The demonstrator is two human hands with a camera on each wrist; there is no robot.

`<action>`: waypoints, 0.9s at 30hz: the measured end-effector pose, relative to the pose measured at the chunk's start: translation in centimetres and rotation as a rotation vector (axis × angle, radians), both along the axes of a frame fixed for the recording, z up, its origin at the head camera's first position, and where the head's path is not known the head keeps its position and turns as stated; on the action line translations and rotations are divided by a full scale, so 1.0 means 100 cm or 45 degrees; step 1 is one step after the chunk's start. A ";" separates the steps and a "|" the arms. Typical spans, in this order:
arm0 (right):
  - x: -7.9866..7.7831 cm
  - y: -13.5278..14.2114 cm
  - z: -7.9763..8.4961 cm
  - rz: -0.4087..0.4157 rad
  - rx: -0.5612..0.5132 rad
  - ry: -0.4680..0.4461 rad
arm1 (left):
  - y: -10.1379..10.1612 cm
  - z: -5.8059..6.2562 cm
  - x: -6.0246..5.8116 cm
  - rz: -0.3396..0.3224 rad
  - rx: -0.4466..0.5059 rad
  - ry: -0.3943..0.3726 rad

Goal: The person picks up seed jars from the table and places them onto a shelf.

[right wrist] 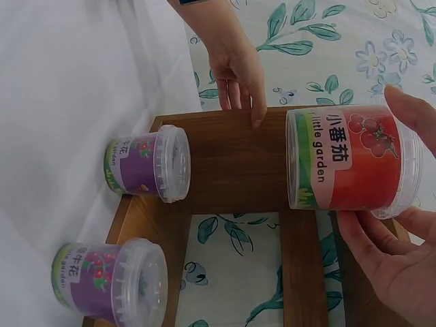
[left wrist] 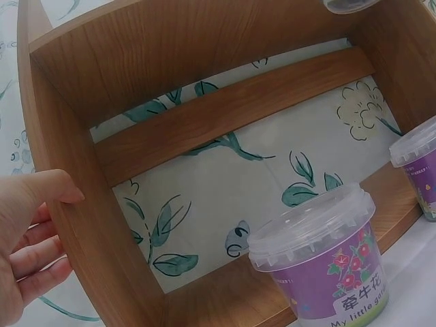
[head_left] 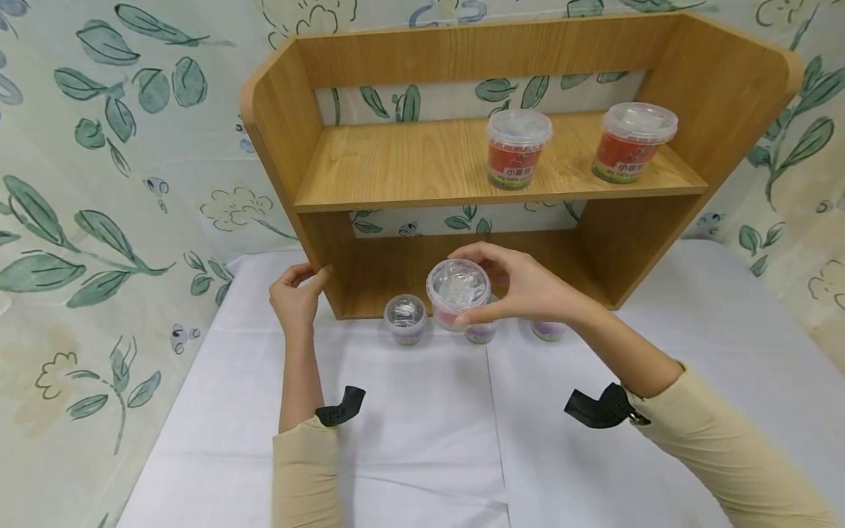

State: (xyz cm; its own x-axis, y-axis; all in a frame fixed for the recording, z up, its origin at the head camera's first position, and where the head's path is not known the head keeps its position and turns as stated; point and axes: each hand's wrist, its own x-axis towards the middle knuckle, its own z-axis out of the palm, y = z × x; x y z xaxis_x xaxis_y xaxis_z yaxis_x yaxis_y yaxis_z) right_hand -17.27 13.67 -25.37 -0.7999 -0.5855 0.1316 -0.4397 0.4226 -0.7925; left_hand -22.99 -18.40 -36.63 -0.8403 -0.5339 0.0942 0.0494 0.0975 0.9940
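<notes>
As a person in beige sleeves (head_left: 305,473) works at a white-covered bench (head_left: 409,440), the right hand (head_left: 521,286) grips a clear-lidded plastic cup (right wrist: 357,160), its thumb on one side and fingers on the other. The cup, its red label picturing cherry tomatoes, is held before the lower opening of a two-tier wooden shelf (head_left: 409,165). The left hand (head_left: 294,299) holds the shelf's left side panel (head_left: 284,139), thumb across the front edge and bent fingers along the outer face. Three smaller-looking cups with purple labels stand along the front of the shelf: one at left (head_left: 405,320), one in the middle (head_left: 480,335) partly hidden by the right hand and its load, and one at right (head_left: 548,332), mostly covered. Above, two red-labelled cups (head_left: 517,154) stand apart on the upper tier, lids on. Leaf-printed fabric (head_left: 99,220) hangs behind.
</notes>
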 end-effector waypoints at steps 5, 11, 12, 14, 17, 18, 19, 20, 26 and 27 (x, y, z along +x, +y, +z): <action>-0.010 0.002 0.014 0.013 0.042 -0.053 | -0.001 -0.001 0.001 -0.003 0.008 0.005; -0.025 -0.004 0.042 -0.007 0.052 -0.118 | -0.003 -0.002 0.000 -0.007 0.012 0.023; -0.027 -0.005 0.047 -0.016 0.069 -0.106 | -0.003 -0.002 0.000 -0.007 0.008 0.021; -0.030 -0.007 0.057 -0.035 0.103 -0.081 | -0.003 -0.002 -0.001 -0.008 0.001 0.023; -0.032 -0.009 0.068 -0.042 0.154 -0.045 | -0.003 -0.002 -0.002 -0.003 -0.006 0.034; -0.032 -0.010 0.071 -0.042 0.168 -0.037 | -0.003 -0.001 -0.002 0.000 -0.009 0.035; -0.032 -0.010 0.074 -0.047 0.181 -0.032 | -0.003 -0.001 -0.002 0.000 -0.011 0.036; -0.033 -0.011 0.077 -0.054 0.197 -0.032 | -0.002 -0.001 -0.002 -0.002 -0.014 0.035; -0.036 -0.019 0.103 -0.121 0.255 -0.090 | -0.002 -0.002 -0.002 -0.009 -0.030 0.037; -0.036 -0.021 0.108 -0.133 0.259 -0.102 | -0.003 -0.002 -0.002 -0.009 -0.030 0.041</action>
State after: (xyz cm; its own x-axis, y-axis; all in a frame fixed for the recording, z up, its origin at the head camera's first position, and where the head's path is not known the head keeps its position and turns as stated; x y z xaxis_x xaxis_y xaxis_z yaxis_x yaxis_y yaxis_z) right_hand -20.91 11.62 -14.58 -0.8605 -0.5072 -0.0470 -0.3244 0.6168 -0.7172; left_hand -23.22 -18.68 -36.83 -0.8402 -0.5254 0.1341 0.0825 0.1206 0.9893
